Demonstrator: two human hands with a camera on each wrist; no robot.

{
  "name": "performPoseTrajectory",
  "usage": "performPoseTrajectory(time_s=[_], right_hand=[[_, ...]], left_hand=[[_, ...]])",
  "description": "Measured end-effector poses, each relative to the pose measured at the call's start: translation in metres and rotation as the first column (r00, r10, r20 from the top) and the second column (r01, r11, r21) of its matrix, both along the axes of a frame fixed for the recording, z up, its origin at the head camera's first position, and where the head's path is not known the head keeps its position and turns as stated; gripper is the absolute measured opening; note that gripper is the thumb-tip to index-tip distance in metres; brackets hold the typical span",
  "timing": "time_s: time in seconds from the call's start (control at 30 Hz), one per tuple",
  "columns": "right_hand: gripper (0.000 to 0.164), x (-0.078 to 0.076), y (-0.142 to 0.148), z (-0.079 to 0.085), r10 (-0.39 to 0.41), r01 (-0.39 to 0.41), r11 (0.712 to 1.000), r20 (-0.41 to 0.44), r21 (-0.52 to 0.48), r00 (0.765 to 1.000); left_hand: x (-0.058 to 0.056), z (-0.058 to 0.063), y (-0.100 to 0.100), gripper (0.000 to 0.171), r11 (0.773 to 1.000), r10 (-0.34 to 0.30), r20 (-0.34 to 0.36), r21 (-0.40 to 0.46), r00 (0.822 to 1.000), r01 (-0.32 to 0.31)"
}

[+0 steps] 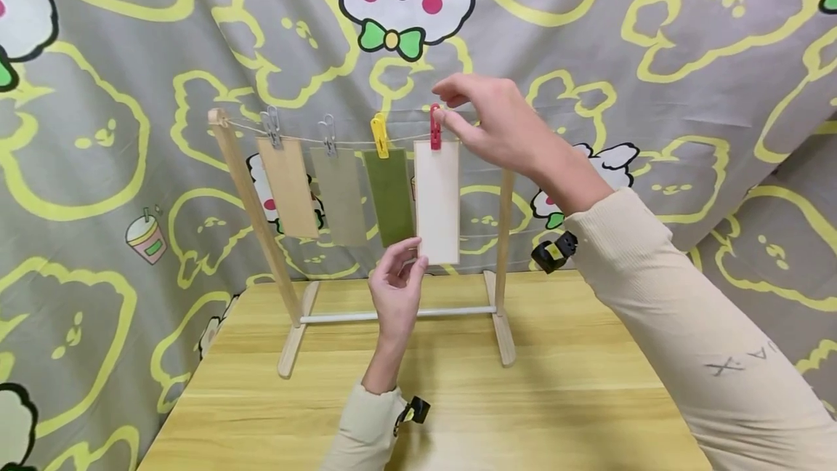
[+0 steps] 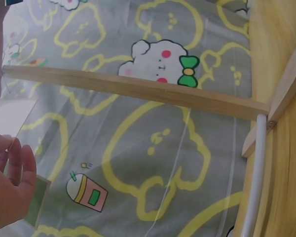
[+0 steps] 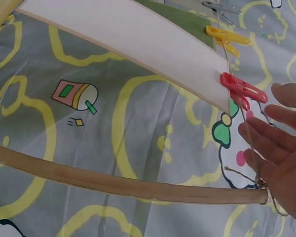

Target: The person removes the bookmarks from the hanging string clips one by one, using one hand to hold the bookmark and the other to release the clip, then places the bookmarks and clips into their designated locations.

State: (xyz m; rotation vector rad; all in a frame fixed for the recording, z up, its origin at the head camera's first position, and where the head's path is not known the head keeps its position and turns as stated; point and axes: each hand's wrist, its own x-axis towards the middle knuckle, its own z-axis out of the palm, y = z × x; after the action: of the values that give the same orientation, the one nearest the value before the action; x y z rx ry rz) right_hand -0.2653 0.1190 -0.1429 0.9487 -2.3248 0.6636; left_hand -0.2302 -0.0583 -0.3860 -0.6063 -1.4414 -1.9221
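A white rectangular card point(image 1: 438, 202) hangs from a thin string, held at its top edge by a red clothespin point(image 1: 435, 135). My left hand point(image 1: 399, 293) pinches the card's lower left edge between thumb and fingers, as the left wrist view also shows. Beside the red clothespin, my right hand point(image 1: 502, 122) has its fingers spread apart, and in the right wrist view they stand just off the clip's handles. Left of the white card hangs a green card point(image 1: 390, 195) on a yellow clothespin point(image 1: 380, 135).
Farther left, a grey-green card point(image 1: 340, 198) and a tan card point(image 1: 289, 187) hang from grey clothespins. The string runs between the posts of a wooden stand point(image 1: 258, 216) with a white lower bar point(image 1: 451, 311). It stands on a wooden table point(image 1: 556, 384) before a patterned curtain point(image 1: 85, 129).
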Motion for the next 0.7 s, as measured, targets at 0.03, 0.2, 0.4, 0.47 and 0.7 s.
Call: performPoseTrajectory(time_s=[0.03,0.2,0.4,0.47,0.7], right_hand=[[0.036,-0.001,-0.001,0.001,0.0,0.0,1.0,0.007,0.005,1.0],[0.035,-0.003,-0.007,0.005,-0.024,0.023,0.999,0.049,0.029,0.998],[0.031,-0.004,-0.013,0.008,-0.133,0.126,0.983,0.05,0.134,0.99],[0.031,-0.003,-0.014,0.009,-0.158,0.148,0.977,0.056,0.153,0.986],[0.031,-0.005,-0.015,0.012,-0.167,0.153,0.974,0.074,0.169,0.983]], left_hand=[[0.0,0.0,0.0,0.029,1.0,0.006,0.002,0.004,1.0,-0.006],[0.001,0.0,-0.002,0.03,1.0,0.025,0.007,0.012,1.0,-0.025],[0.001,-0.001,-0.001,0.028,1.0,0.018,0.0,0.013,1.0,-0.018],[0.001,-0.001,-0.001,0.027,1.0,0.017,0.0,0.014,1.0,-0.017],[0.0,0.0,0.0,0.028,1.0,0.018,0.008,0.005,1.0,-0.018]])
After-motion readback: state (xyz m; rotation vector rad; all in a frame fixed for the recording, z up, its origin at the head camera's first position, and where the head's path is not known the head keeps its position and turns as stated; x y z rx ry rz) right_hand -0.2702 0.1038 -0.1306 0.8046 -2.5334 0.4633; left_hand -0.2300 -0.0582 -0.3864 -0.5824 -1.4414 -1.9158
